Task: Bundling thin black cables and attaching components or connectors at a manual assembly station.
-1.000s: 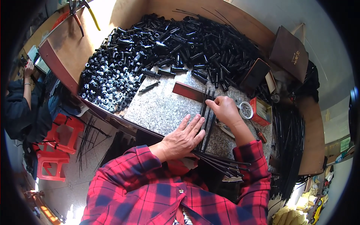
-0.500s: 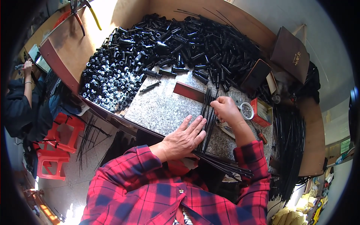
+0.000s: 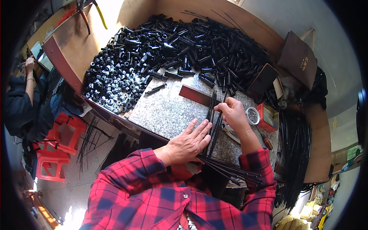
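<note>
A bundle of thin black rods (image 3: 216, 134) lies on the speckled work surface, with its near ends spread over the edge in front of me. My left hand (image 3: 188, 141) rests flat against the rods, fingers stretched out, the fingertips touching them. Thumb and fingers of my right hand (image 3: 234, 114) are pinched around a rod near the far end of the bundle; whether it grips more than one is hidden. Beyond the bundle, a flat reddish-brown bar (image 3: 195, 96) reaches under or against the rods. Pliers (image 3: 230, 133) lie partly hidden beside my right wrist.
Black tubular parts (image 3: 184, 42) and shiny ring-like pieces (image 3: 111, 82) are heaped behind. At right are a white cup of small bits (image 3: 252, 115), a red box (image 3: 267, 118), a screwdriver (image 3: 267, 142), a phone (image 3: 262, 82) and more rods (image 3: 295, 145). Another person (image 3: 23, 99) works at left.
My right hand has shifted slightly, its fingers still pinched at the rods. The left hand stays flat in place. The whole view has moved a little.
</note>
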A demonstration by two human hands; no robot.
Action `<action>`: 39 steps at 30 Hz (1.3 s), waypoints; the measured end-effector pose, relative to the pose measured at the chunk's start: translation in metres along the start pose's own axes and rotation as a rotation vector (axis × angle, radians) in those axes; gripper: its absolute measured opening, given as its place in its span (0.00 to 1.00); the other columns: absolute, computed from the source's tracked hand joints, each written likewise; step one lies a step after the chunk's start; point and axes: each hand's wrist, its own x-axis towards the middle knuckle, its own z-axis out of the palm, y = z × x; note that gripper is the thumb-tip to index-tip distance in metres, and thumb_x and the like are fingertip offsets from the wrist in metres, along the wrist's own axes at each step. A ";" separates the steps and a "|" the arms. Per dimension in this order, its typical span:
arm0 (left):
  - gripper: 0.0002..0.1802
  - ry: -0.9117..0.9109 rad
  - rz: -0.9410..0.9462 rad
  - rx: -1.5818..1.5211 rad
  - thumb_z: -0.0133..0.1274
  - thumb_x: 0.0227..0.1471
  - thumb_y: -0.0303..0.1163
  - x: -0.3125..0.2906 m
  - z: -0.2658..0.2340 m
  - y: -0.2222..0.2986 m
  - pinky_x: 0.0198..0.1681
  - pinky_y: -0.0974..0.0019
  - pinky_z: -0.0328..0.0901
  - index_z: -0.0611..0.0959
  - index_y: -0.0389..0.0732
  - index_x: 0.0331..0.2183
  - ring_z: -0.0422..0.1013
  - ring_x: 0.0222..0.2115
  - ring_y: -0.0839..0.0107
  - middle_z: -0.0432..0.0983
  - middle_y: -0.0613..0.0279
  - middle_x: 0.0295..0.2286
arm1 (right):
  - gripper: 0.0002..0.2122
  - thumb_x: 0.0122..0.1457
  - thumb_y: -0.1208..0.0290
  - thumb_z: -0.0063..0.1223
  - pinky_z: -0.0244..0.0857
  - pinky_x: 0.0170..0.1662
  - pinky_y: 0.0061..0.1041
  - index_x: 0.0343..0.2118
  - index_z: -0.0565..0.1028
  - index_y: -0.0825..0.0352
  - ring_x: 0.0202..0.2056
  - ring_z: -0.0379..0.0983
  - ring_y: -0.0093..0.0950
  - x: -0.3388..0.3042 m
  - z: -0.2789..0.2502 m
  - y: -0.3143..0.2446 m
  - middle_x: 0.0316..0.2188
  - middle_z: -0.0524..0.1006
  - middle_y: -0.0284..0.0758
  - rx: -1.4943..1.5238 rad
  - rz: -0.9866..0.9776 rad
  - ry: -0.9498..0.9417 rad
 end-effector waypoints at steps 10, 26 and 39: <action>0.22 0.009 0.001 0.000 0.44 0.49 0.35 -0.001 0.001 0.001 0.62 0.42 0.41 0.69 0.32 0.44 0.50 0.61 0.48 0.55 0.38 0.57 | 0.11 0.49 0.69 0.51 0.66 0.27 0.33 0.20 0.72 0.74 0.20 0.73 0.38 0.002 0.005 0.018 0.17 0.74 0.47 -0.235 -0.152 0.184; 0.46 -0.011 0.030 0.072 0.55 0.36 0.61 0.000 0.002 -0.001 0.61 0.43 0.43 0.68 0.30 0.46 0.50 0.60 0.46 0.56 0.36 0.56 | 0.17 0.50 0.60 0.59 0.66 0.28 0.33 0.21 0.75 0.74 0.22 0.75 0.38 0.005 0.020 0.001 0.17 0.75 0.45 -0.490 -0.207 0.115; 0.40 0.016 0.024 0.024 0.56 0.39 0.54 0.000 0.001 0.000 0.62 0.43 0.42 0.68 0.35 0.47 0.49 0.61 0.51 0.53 0.43 0.58 | 0.09 0.52 0.70 0.51 0.56 0.15 0.20 0.21 0.70 0.69 0.13 0.64 0.19 0.012 0.007 0.011 0.14 0.69 0.29 -0.081 0.111 -0.030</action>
